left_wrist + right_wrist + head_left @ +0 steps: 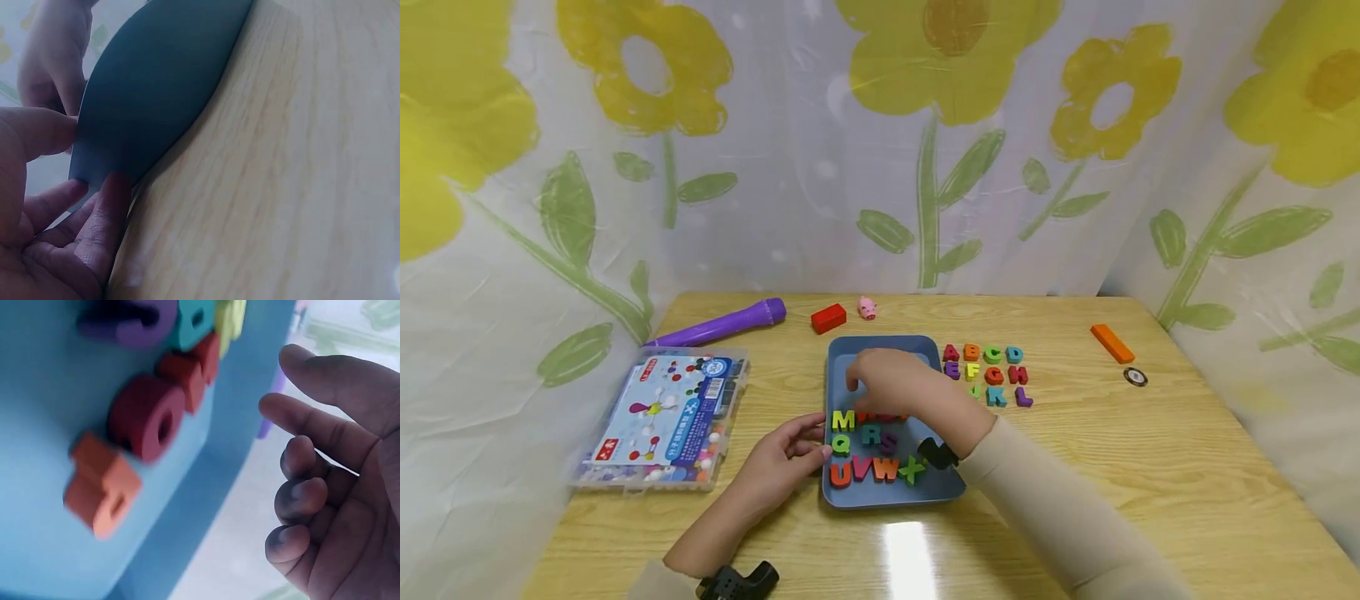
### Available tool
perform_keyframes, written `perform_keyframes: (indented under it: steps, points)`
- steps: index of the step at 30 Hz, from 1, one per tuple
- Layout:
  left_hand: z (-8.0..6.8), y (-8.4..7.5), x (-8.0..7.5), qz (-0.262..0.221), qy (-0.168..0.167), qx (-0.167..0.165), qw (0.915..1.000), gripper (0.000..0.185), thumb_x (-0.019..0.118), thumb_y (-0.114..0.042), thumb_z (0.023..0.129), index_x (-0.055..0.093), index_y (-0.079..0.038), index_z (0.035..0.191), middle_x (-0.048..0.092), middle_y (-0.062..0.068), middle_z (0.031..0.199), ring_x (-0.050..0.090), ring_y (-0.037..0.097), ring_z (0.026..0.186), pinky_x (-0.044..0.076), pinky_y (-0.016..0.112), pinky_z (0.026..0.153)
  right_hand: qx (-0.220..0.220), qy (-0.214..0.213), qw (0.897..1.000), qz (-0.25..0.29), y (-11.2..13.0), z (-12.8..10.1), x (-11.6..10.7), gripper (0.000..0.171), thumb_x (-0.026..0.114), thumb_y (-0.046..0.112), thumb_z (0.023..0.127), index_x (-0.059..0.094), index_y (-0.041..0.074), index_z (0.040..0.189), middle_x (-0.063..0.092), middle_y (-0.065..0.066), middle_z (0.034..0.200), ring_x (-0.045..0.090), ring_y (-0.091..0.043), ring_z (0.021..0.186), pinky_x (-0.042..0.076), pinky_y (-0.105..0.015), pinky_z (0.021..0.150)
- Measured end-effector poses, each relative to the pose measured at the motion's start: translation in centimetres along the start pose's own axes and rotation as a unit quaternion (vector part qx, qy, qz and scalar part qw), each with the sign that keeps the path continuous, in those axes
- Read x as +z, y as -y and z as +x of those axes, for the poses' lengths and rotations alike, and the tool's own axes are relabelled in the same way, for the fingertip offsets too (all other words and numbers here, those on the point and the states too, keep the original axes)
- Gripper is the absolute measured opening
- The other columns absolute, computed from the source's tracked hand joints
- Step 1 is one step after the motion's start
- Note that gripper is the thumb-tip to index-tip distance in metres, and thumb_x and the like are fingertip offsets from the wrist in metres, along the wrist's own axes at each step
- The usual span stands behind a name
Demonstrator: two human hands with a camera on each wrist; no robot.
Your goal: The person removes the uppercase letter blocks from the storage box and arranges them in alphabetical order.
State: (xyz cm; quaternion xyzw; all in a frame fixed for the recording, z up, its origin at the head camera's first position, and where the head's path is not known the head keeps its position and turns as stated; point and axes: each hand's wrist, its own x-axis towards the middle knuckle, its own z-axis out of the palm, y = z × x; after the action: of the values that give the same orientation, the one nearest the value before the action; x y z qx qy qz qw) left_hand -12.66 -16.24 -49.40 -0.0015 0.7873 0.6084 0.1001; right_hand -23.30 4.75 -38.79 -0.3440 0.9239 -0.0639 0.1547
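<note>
A blue tray (895, 502) holds colored toy letters, among them a yellow M (843, 421), a green X (912, 471) and a red U (840, 476). My left hand (778, 468) holds the tray's left side, its thumb and fingertips against the wall in the left wrist view. Above the tray's upper half is my right hand (895, 382), covering some letters in the head view. The right wrist view shows its fingers loosely curled, thumb and forefinger apart, nothing between them. Beside them inside the tray lie an orange letter P (103, 481) and a dark red O (149, 419).
Rows of letters, including a purple L (1023, 397), lie right of the tray. At left is a clear case (662, 421) of molecule models and a purple microphone (722, 323). Behind stand a red block (828, 318) and pink pig (867, 308); an orange block (1112, 343) lies far right.
</note>
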Motion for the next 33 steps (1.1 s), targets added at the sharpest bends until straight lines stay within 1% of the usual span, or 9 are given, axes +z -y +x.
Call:
perform_keyframes:
  steps: [6,12,16,20,24,27,28,31,33]
  points:
    - [0.1,0.1,0.1,-0.011,0.005,0.003,0.9999,0.056,0.076,-0.019,0.104,0.058,-0.008,0.156,0.069,0.016,0.14,0.07,0.02,0.109,0.057,0.022,0.083,-0.003,0.03,0.999,-0.012,0.4,1.2,1.7,0.028,0.086,0.034,0.097,0.081,0.017,0.118,0.076,0.003,0.112,0.066,-0.012,0.087,0.06,-0.035,0.082]
    - [0.1,-0.1,0.1,0.0,-0.003,-0.006,1.0,0.054,0.076,-0.019,0.104,0.06,-0.012,0.155,0.07,0.013,0.138,0.07,0.018,0.108,0.057,0.022,0.084,-0.01,0.03,0.999,-0.027,0.2,1.6,2.6,0.026,0.086,0.034,0.096,0.081,0.016,0.114,0.072,0.006,0.099,0.063,-0.013,0.087,0.058,-0.032,0.081]
    - [0.3,0.0,0.1,0.003,-0.006,-0.009,0.9999,0.054,0.077,-0.019,0.103,0.061,-0.013,0.154,0.071,0.011,0.137,0.071,0.017,0.108,0.057,0.022,0.085,-0.005,0.031,0.999,-0.019,0.1,1.6,2.6,0.025,0.084,0.033,0.098,0.08,0.016,0.116,0.072,0.005,0.102,0.063,-0.014,0.088,0.058,-0.033,0.081]
    - [0.3,0.1,0.0,0.005,-0.001,-0.004,1.0,0.055,0.075,-0.019,0.104,0.059,-0.011,0.156,0.07,0.014,0.139,0.071,0.017,0.109,0.058,0.022,0.085,0.003,0.025,1.0,0.006,-0.1,1.3,1.9,0.024,0.082,0.031,0.099,0.08,0.016,0.118,0.075,0.002,0.112,0.064,-0.013,0.09,0.059,-0.035,0.082]
    - [0.2,0.0,0.1,0.007,-0.005,-0.007,0.9999,0.055,0.076,-0.019,0.105,0.059,-0.011,0.156,0.07,0.014,0.138,0.071,0.017,0.109,0.058,0.022,0.084,-0.006,-0.007,0.999,0.032,-0.9,0.3,0.3,0.024,0.079,0.03,0.1,0.08,0.016,0.12,0.074,-0.002,0.121,0.064,-0.015,0.091,0.059,-0.035,0.082]
    - [0.1,-0.1,0.2,0.005,-0.005,-0.006,1.0,0.055,0.076,-0.019,0.104,0.059,-0.01,0.156,0.07,0.014,0.138,0.071,0.018,0.109,0.059,0.022,0.083,-0.018,-0.047,0.998,0.048,-2.1,-1.2,-1.0,0.023,0.078,0.029,0.1,0.079,0.016,0.119,0.071,-0.003,0.114,0.062,-0.018,0.09,0.055,-0.035,0.081]
    - [0.1,-0.1,0.2,0.005,-0.003,-0.004,1.0,0.056,0.076,-0.02,0.104,0.059,-0.009,0.156,0.07,0.014,0.138,0.071,0.019,0.109,0.059,0.022,0.083,-0.019,-0.062,0.997,0.05,-2.6,-1.8,-1.4,0.023,0.079,0.029,0.1,0.079,0.016,0.119,0.069,-0.003,0.109,0.058,-0.018,0.092,0.053,-0.036,0.082]
    - [0.1,0.0,0.2,0.004,0.003,0.002,1.0,0.057,0.076,-0.02,0.104,0.058,-0.008,0.156,0.069,0.016,0.139,0.071,0.02,0.11,0.059,0.023,0.083,-0.012,-0.102,0.992,0.07,-4.4,-4.0,-2.3,0.024,0.081,0.027,0.099,0.078,0.013,0.119,0.064,-0.002,0.099,0.055,-0.02,0.09,0.048,-0.038,0.079]
    - [0.1,0.1,0.1,0.005,0.002,0.002,1.0,0.056,0.076,-0.02,0.104,0.058,-0.008,0.156,0.07,0.016,0.139,0.071,0.019,0.11,0.059,0.023,0.083,0.001,-0.126,0.989,0.079,-5.9,-5.6,-2.5,0.024,0.082,0.024,0.098,0.078,0.011,0.118,0.064,-0.004,0.097,0.056,-0.022,0.089,0.048,-0.039,0.079]
